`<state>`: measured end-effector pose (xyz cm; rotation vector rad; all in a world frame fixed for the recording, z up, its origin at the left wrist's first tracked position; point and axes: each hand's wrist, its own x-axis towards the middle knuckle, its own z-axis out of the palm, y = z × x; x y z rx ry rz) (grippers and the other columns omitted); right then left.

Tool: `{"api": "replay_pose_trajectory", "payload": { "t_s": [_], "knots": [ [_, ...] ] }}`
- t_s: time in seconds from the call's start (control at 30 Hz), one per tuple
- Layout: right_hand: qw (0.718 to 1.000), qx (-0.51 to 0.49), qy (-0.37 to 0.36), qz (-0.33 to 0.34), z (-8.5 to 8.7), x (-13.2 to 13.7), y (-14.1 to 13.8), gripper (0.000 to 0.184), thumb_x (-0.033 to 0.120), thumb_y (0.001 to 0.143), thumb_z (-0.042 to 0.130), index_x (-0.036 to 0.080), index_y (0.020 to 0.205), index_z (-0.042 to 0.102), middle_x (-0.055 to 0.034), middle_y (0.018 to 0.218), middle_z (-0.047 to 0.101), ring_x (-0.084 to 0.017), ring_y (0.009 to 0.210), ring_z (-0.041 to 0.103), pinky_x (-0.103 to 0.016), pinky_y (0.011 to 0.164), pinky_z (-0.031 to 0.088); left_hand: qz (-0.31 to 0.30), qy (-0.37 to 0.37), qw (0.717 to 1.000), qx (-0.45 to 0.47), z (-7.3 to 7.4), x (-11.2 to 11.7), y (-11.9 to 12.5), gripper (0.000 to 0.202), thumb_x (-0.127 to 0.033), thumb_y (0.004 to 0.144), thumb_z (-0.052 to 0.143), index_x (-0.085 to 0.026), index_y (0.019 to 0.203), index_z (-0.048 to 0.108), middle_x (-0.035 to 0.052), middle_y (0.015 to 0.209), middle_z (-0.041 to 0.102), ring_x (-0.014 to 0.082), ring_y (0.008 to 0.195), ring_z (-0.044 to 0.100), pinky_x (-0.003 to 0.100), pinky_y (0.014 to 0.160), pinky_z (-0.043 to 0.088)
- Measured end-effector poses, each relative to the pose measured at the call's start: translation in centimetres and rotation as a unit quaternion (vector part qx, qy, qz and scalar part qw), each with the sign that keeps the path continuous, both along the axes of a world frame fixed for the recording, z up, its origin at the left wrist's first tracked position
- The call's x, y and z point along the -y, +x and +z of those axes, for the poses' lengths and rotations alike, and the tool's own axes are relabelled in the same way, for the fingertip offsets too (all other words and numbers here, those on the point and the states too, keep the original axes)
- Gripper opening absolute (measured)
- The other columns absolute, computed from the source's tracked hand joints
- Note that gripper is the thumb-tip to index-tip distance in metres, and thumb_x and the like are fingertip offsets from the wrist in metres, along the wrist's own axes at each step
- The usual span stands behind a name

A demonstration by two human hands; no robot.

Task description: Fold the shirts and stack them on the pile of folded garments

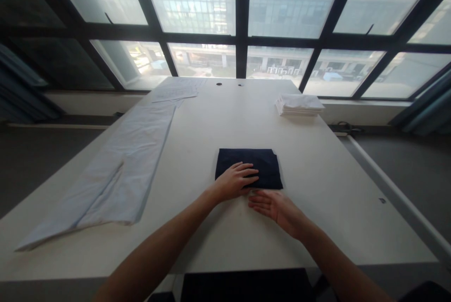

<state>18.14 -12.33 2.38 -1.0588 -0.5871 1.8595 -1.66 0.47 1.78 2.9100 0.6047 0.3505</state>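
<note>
Daylight comes through the large window point(236, 20), whose panes look hazy and washed out. Below the window the white surface point(317, 175) is evenly bright, with only faint shadows under the left hand point(234, 180) and right hand point(275, 205). The dark cloth point(262, 163) shows little detail. The window's bars bow towards the picture's edges, and the forearms farthest from the window are dim and soft.

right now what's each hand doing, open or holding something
Left hand: open, resting flat on the folded dark cloth, not gripping it.
Right hand: open, fingers straight, by the cloth's near edge, holding nothing.
</note>
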Motion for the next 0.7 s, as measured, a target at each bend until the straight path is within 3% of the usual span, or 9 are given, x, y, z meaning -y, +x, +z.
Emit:
{"api": "replay_pose_trajectory", "payload": {
  "t_s": [0.17, 0.33, 0.5, 0.6, 0.7],
  "knots": [
    [0.990, -0.094, 0.011, -0.101, -0.6, -1.3, -1.7, 0.032, 0.041, 0.081, 0.081, 0.019, 0.102, 0.072, -0.0102, 0.114, 0.078, -0.026, 0.117, 0.071, -0.043, 0.112, 0.048, -0.014, 0.018, 0.995, 0.096, -0.2, -0.3, 0.5, 0.036, -0.024, 0.104, 0.052, -0.024, 0.137, 0.066, 0.0050, 0.139, 0.069, 0.0214, 0.136, 0.060, 0.038, 0.112, 0.053],
    [0.958, -0.114, 0.047, -0.258, -0.8, -3.6, -4.1, 0.033, 0.036, 0.076, 0.086, 0.027, 0.102, 0.068, 0.0003, 0.101, 0.079, -0.023, 0.108, 0.072, -0.039, 0.097, 0.058, -0.001, 0.012, 0.988, 0.155, -0.2, 0.7, 1.5, 0.037, -0.022, 0.101, 0.055, -0.022, 0.138, 0.065, 0.0079, 0.137, 0.070, 0.0227, 0.131, 0.064, 0.039, 0.110, 0.056],
    [0.926, -0.103, 0.041, -0.360, -1.3, -4.5, -4.8, 0.038, 0.030, 0.072, 0.085, 0.029, 0.106, 0.067, 0.0016, 0.098, 0.079, -0.022, 0.097, 0.075, -0.032, 0.080, 0.062, -0.007, -0.100, 0.974, 0.205, 0.9, 2.1, 2.1, 0.038, -0.026, 0.099, 0.059, -0.020, 0.136, 0.067, 0.0102, 0.139, 0.069, 0.0235, 0.134, 0.062, 0.039, 0.113, 0.052],
    [0.927, -0.095, 0.045, -0.360, -1.4, -4.7, -4.3, 0.044, 0.025, 0.071, 0.083, 0.030, 0.111, 0.065, 0.0029, 0.097, 0.079, -0.023, 0.085, 0.076, -0.035, 0.070, 0.063, 0.045, -0.120, 0.949, 0.288, 2.0, 2.0, 1.3, 0.030, -0.026, 0.103, 0.053, -0.022, 0.124, 0.073, 0.0076, 0.130, 0.074, 0.0204, 0.122, 0.070, 0.036, 0.107, 0.056],
    [0.929, -0.087, 0.045, -0.358, -0.8, -5.0, -2.9, 0.049, 0.020, 0.070, 0.080, 0.032, 0.115, 0.063, 0.0039, 0.096, 0.079, -0.023, 0.083, 0.076, -0.037, 0.068, 0.064, 0.137, -0.078, 0.908, 0.387, 2.5, 1.2, 0.2, 0.028, -0.027, 0.104, 0.050, -0.022, 0.114, 0.075, 0.0068, 0.118, 0.077, 0.0197, 0.113, 0.071, 0.037, 0.103, 0.056]
  ]
}}
